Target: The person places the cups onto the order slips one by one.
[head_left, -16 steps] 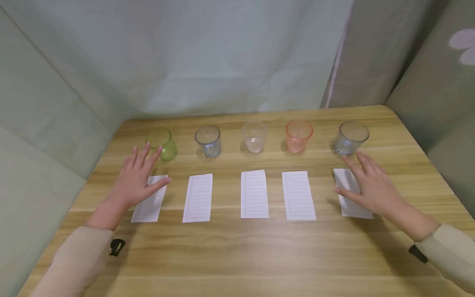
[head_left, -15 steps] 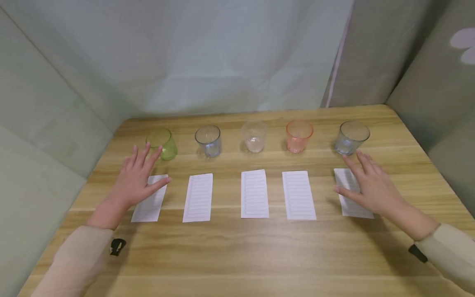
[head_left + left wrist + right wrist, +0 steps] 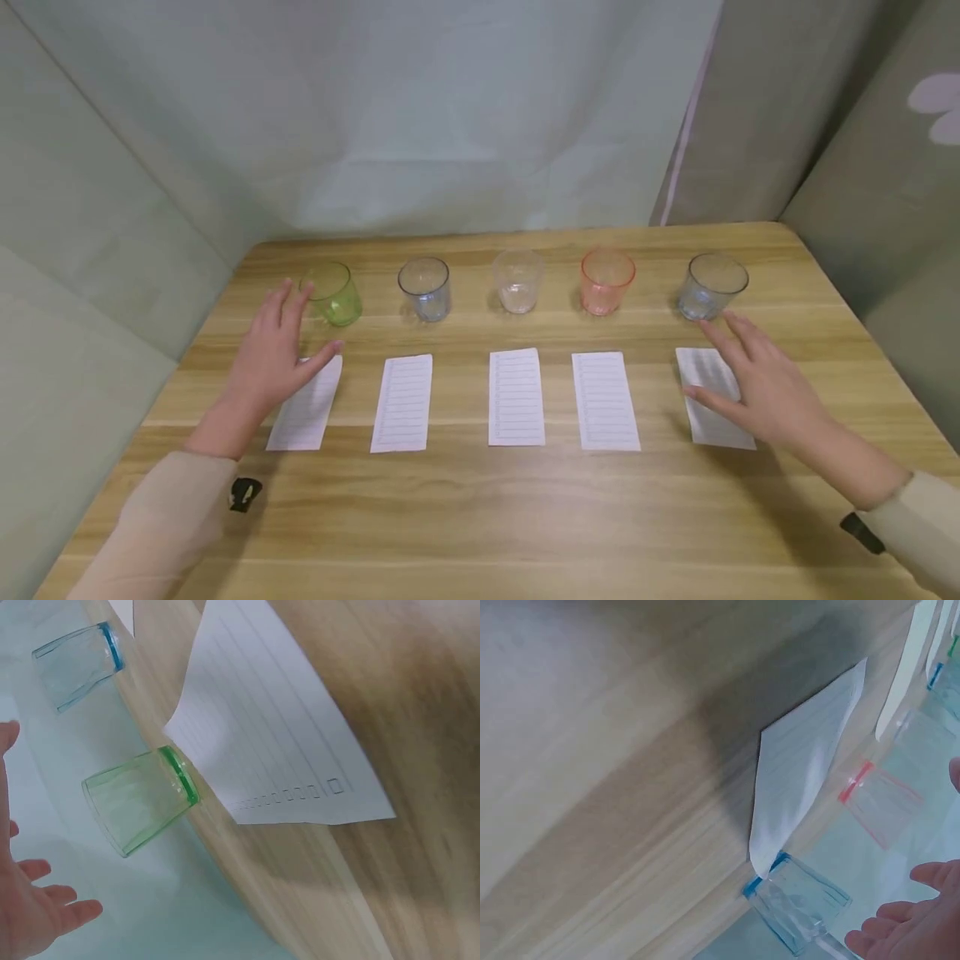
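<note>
The left hand (image 3: 266, 354) hung over the leftmost white lined paper slip (image 3: 303, 421), its fingers extended toward a green transparent tumbler (image 3: 341, 302) and its thumb held out to the side; the left wrist view showed it apart from that tumbler and gripping nothing. The right hand (image 3: 776, 387) hovered over the rightmost white lined paper slip (image 3: 716, 433), fingers loosely extended and thumb spread, holding nothing, with its fingertips near a blue-grey transparent tumbler (image 3: 711, 287) at the right end of the row. Between these two end tumblers stood a second blue-grey transparent tumbler (image 3: 427, 292), a colourless clear tumbler (image 3: 517, 286) and an orange-red transparent tumbler (image 3: 606, 286), all five upright and spaced apart across the far part of the wood-grain table (image 3: 465, 521). Three further white lined paper slips (image 3: 517, 400) lay flat between the end ones, so that each tumbler had one slip on its near side. Beige sleeves (image 3: 153, 517) covered both forearms, and pale cloth (image 3: 487, 108) hung behind the table.
</note>
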`<state>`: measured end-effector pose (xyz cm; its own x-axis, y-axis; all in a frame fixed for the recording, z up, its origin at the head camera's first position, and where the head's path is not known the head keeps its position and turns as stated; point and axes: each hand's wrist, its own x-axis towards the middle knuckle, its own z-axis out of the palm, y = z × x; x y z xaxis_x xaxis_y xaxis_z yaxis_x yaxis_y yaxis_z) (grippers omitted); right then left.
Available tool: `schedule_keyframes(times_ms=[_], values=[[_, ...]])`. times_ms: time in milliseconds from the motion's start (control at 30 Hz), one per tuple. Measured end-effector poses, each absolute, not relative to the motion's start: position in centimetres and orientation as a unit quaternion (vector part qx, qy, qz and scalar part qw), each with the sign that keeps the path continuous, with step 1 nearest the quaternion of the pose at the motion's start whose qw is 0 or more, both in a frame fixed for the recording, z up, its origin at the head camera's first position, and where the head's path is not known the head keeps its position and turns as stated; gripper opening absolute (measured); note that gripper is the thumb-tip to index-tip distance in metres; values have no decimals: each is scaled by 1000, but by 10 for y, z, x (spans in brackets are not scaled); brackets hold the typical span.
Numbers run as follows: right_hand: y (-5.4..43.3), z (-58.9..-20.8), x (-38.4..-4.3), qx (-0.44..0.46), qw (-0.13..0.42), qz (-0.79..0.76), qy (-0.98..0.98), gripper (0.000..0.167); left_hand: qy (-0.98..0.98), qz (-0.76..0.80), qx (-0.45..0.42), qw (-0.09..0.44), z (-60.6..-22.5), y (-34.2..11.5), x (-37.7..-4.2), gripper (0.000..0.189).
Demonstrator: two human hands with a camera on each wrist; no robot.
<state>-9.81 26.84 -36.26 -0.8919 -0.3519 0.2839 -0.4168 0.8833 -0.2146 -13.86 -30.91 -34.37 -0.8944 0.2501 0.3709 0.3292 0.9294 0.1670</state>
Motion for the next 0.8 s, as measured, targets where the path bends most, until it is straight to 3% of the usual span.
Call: schedule_keyframes(times_ms=[467, 800], values=[[287, -382, -69, 234, 139, 154, -950, 52, -963, -190, -62, 181, -341, -302, -161, 84], [304, -400, -49, 252, 140, 152, -945, 49, -969, -209, 21, 129, -342, -311, -176, 93]])
